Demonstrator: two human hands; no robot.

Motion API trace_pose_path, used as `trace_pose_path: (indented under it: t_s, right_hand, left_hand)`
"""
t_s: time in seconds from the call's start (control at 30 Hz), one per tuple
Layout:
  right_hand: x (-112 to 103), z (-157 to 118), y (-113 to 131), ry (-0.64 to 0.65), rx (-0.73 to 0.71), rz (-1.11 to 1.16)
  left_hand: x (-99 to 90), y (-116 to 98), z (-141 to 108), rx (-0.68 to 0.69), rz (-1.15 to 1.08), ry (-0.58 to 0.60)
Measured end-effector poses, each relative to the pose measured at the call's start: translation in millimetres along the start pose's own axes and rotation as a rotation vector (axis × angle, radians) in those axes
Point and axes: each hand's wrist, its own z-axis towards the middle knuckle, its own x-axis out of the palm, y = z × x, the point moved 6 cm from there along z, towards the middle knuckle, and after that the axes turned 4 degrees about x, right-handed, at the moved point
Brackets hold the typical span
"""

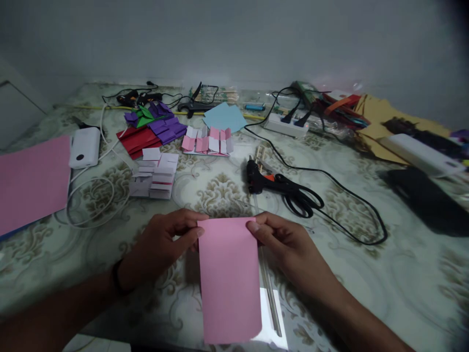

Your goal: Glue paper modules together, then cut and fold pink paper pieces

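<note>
We see the pink sheet (229, 278) lying on the patterned cloth (366, 274), with its far edge between our hands and its near edge almost at the cloth's near border. Beyond that far edge there is a bare strip before the glue gun (258, 178) and black scissors (302, 200); to the right of the sheet the cloth stays open up to the looping black cord (351, 195). Our left hand (161, 247) pinches the sheet's far left corner, and our right hand (286, 242) pinches the far right one. The sheet's long axis runs away from us, tilted slightly. Under its right side lies what may be a thin glue stick (271, 298).
</note>
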Motion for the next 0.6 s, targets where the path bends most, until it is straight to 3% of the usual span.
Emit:
trace_pose_path:
  t_s: [0.6]
  right_hand:
    - [-0.2,1.0,7.6,-0.002,-0.037,-0.062]
  left_hand:
    - [0.1,-5.7,0.8,0.017,0.063,-0.001]
